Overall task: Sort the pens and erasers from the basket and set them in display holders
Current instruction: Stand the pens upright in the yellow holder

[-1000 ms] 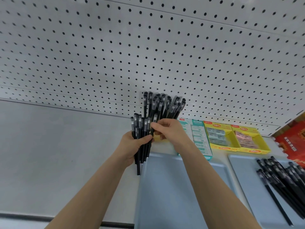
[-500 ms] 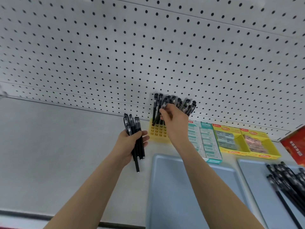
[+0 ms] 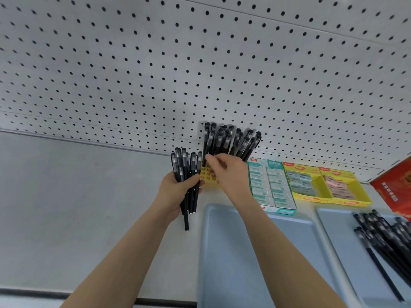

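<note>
Holding pens: the left hand (image 3: 175,192) grips a bundle of black pens (image 3: 184,161), fingers and thumb wrapped round the barrels, caps pointing up; one pen hangs lower than the others.
Right hand: the right hand (image 3: 229,174) is over the yellow holder (image 3: 205,174), just beside the bundle, fingers curled. Thumb and forefinger meet at the foot of the leftmost standing pen; I cannot tell whether they pinch it.
Yellow holder: it sits on the grey shelf (image 3: 66,196) against the pegboard (image 3: 200,74), and its grid of slots shows between the two hands.
Standing pens: a fan of black pens (image 3: 229,141) stands in the holder, caps up, leaning to the right.
Erasers: a teal box (image 3: 270,187) of wrapped erasers lies just right of the holder. Beside it are a yellow box (image 3: 304,185) and a second yellow box (image 3: 343,192), both also filled.
Trays: a blue tray (image 3: 266,252) lies under the right forearm, and another blue tray (image 3: 338,245) is to its right.
Loose pens: a heap of black pens (image 3: 387,236) lies on the right-hand tray.
Far right: a red box (image 3: 393,185) stands at the edge of the view, behind that tray.
</note>
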A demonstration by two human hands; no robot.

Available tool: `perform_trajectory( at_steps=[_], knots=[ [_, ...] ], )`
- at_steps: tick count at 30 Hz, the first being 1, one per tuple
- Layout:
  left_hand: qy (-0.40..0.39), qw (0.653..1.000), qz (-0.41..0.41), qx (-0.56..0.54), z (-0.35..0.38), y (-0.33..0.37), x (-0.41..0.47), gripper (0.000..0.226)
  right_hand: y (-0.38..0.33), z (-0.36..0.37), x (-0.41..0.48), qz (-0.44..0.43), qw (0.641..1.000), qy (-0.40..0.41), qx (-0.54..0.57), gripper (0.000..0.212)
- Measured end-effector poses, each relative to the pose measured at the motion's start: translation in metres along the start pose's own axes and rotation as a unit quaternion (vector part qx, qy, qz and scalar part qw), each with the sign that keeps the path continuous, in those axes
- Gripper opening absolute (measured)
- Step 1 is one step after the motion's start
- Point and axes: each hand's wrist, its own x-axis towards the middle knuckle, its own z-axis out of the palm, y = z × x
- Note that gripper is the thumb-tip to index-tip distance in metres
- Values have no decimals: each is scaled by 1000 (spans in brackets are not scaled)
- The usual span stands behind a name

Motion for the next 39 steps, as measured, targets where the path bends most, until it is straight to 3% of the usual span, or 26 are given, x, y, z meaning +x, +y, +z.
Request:
perform_trajectory(
  at_steps=[3,7,12,15,21,28,33,36,39],
  knots=[
    [-13,1000,4,13,5,-2,-2,15,-4,0,-6,37,991,-79,102,16],
    [3,999,13,40,7,-5,-2,17,-4,-10,-4,82,979,-75,171,9],
    [37,999,-17,-18,4,-4,3,23,-5,-30,5,8,990,90,107,9],
    [44,998,-29,-33,2,-4,4,23,-6,-31,9,-32,988,127,82,12],
    [44,999,-15,-13,-1,-3,2,13,2,-18,19,-73,990,117,18,15],
    [36,999,15,6,-2,-2,2,19,6,-4,25,-102,990,85,-54,17],
    [33,999,23,0,1,-2,1,12,4,-5,25,-81,992,87,-53,21],
    [22,999,35,4,3,-1,0,12,4,-8,21,-38,993,79,-77,38],
    [14,999,38,2,6,-1,-2,15,1,-8,11,-8,998,26,-63,44]
  ],
)
